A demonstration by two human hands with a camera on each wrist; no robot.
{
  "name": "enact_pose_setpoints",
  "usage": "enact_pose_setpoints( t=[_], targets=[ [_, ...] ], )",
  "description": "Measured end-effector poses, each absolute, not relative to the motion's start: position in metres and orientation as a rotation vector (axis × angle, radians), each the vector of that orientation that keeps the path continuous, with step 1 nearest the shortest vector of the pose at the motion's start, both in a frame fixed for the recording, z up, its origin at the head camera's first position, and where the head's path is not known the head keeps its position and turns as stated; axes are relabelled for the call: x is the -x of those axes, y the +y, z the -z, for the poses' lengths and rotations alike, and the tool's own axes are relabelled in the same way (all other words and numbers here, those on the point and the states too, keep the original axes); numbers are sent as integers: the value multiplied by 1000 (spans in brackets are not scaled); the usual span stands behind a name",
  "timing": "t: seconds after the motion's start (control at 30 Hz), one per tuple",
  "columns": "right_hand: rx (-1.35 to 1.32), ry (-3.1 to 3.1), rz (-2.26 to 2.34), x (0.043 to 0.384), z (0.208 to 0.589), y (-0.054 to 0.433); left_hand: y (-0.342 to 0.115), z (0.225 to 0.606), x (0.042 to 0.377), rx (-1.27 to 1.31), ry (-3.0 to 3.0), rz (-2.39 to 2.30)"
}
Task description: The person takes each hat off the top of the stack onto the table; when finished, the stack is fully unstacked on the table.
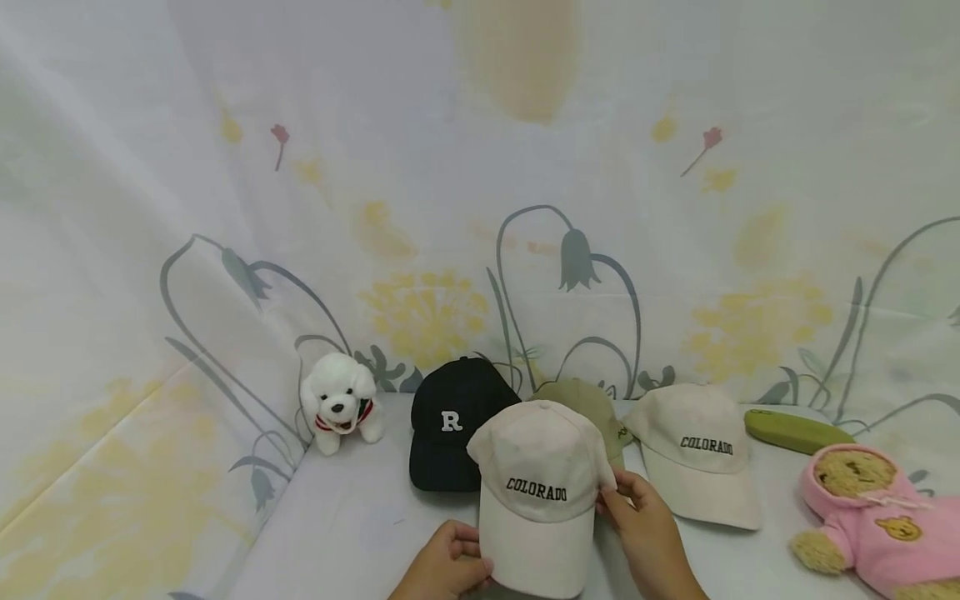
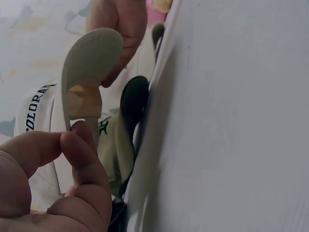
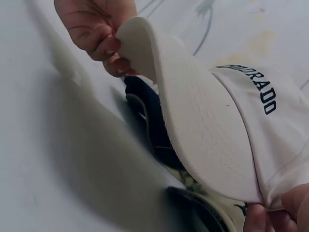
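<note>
A cream baseball cap (image 1: 542,462) lettered COLORADO is held up in front, its crown on top and its brim (image 3: 203,116) sloping down toward me. My left hand (image 1: 446,562) pinches the brim's left edge between thumb and fingers, as the left wrist view also shows. At the crown's lower right side, my right hand (image 1: 651,533) pinches the fabric near where the brim begins. Behind the held cap are a black cap (image 1: 453,417) with a white R and an olive cap (image 1: 577,396), both partly hidden by it. A second cream COLORADO cap (image 1: 693,450) sits to the right.
A white plush dog (image 1: 339,404) stands at the back left of the white table (image 1: 322,533). On the right are a long green object (image 1: 795,431) and a teddy bear (image 1: 888,529) in a pink hoodie. A flower-printed curtain (image 1: 450,208) hangs behind everything.
</note>
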State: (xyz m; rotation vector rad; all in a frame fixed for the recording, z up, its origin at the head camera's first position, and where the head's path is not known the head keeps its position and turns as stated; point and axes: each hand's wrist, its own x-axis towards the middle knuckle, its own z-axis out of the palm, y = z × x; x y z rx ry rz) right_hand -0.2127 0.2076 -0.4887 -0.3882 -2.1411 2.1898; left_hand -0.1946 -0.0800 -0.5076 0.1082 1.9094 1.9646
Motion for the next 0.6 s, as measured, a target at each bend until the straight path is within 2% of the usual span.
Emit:
enact_pose_setpoints(
  t=[0.6],
  targets=[
    [498,-2104,-2226,188,486,250,-39,503,178,-143,1938,-1926]
  ],
)
